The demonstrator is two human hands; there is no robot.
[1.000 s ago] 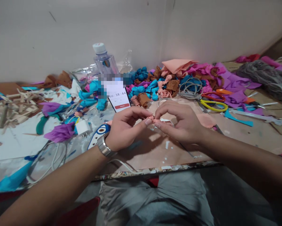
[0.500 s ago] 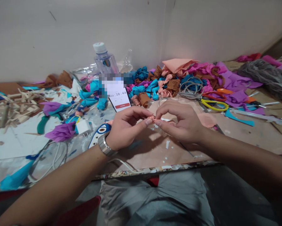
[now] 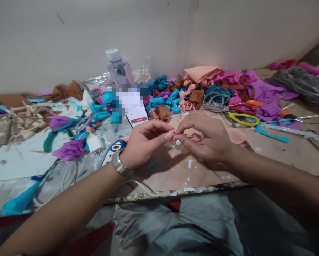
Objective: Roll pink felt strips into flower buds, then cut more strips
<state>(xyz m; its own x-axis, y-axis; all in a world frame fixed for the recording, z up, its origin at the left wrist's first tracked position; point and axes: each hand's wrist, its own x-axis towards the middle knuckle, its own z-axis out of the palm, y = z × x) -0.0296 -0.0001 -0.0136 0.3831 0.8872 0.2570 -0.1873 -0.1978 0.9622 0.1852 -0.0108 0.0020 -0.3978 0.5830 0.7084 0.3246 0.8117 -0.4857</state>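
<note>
A small crumpled piece of peach crepe paper [image 3: 172, 135] is pinched between my two hands, above the front of the table. My left hand [image 3: 145, 142], with a metal watch on its wrist, grips it from the left between thumb and forefinger. From the right, my right hand [image 3: 204, 137] holds the same paper in a thumb-and-finger pinch. More of the peach strip shows under my right fingers, by the palm. Its far end is hidden by that hand. Behind my left hand a phone [image 3: 138, 119] with a lit screen stands tilted.
Twisted crepe paper pieces [image 3: 172, 97] are heaped along the wall beside a plastic bottle [image 3: 120, 69]. Yellow-handled scissors [image 3: 243, 119] lie to the right, near grey yarn [image 3: 295, 83]. Wood sticks [image 3: 23, 119], green-handled pliers [image 3: 49, 141], a white charger [image 3: 94, 143] and a power strip [image 3: 111, 151] are leftward.
Both hands stay nearly in place, still pinching the peach paper. My right fingers have shifted slightly, and more of the peach strip shows beneath them.
</note>
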